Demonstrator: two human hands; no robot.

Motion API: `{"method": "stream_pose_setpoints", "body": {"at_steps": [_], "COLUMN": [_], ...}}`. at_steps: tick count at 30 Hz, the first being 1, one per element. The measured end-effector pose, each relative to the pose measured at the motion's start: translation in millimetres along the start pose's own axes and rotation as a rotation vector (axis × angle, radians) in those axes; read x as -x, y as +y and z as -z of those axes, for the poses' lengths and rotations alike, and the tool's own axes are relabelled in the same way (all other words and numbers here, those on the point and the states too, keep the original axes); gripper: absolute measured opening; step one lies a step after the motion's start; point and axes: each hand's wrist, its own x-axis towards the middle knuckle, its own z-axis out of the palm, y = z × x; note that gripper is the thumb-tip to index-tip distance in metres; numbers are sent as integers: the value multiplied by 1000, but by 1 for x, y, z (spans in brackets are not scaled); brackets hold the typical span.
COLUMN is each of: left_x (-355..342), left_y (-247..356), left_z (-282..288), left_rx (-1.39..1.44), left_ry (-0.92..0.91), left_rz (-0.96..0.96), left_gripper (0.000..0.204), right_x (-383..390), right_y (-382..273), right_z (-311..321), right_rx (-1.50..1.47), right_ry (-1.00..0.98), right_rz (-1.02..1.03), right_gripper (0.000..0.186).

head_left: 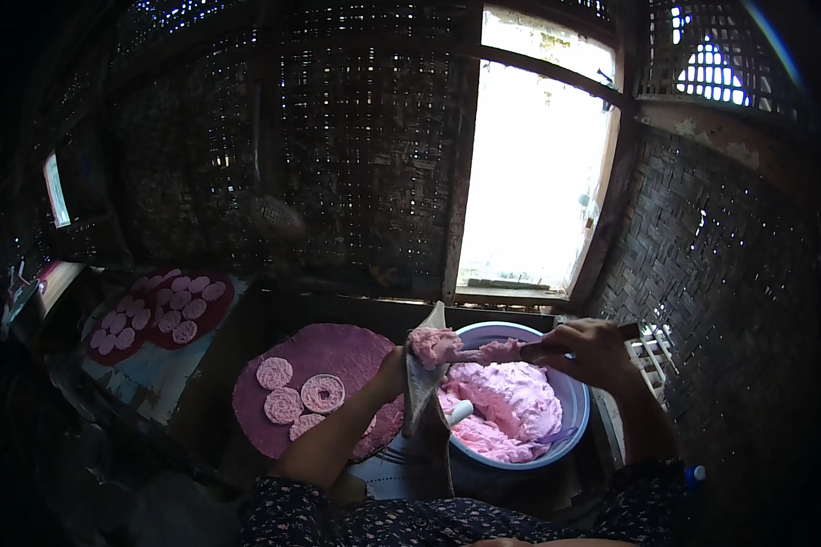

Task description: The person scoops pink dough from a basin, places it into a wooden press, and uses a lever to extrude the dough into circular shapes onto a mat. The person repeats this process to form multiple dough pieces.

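Observation:
My left hand (393, 372) grips a greyish cloth piping bag (420, 392), its fingers mostly hidden behind the cloth. A lump of pink dough (435, 346) sits at the bag's upper opening. In my right hand (582, 350) is a wooden stick (534, 350) smeared with pink paste, its far end reaching left into that lump. Below both hands stands a blue-rimmed basin (586, 415) holding a large mass of pink dough (511, 397). A white cylindrical piece (461, 412) shows at the basin's left side, beside the bag. Something purple and thin (556, 437) rests on the dough.
Left of the basin lies a round magenta mat (351, 342) with several pink coiled discs (283, 406), partly behind my left forearm. Further left, more discs (181, 299) lie on dark red rounds. A bright window (534, 173) opens ahead; woven walls (702, 246) surround the place.

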Motion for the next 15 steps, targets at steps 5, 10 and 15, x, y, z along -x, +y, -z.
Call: {"method": "stream_pose_setpoints", "body": {"at_steps": [5, 10, 15], "left_x": [6, 3, 9], "left_y": [42, 66, 39], "left_z": [0, -17, -9], "left_rx": [-330, -381, -117], "left_ry": [-131, -115, -134], "left_rz": [152, 225, 268], "left_gripper": [33, 31, 31], "right_x": [-30, -47, -36], "right_y": [-8, -42, -66], "right_z": [20, -14, -33], "right_rx": [158, 294, 551], "right_ry": [-297, -320, 130], "right_rz": [9, 98, 600], "right_gripper": [31, 31, 9]}}
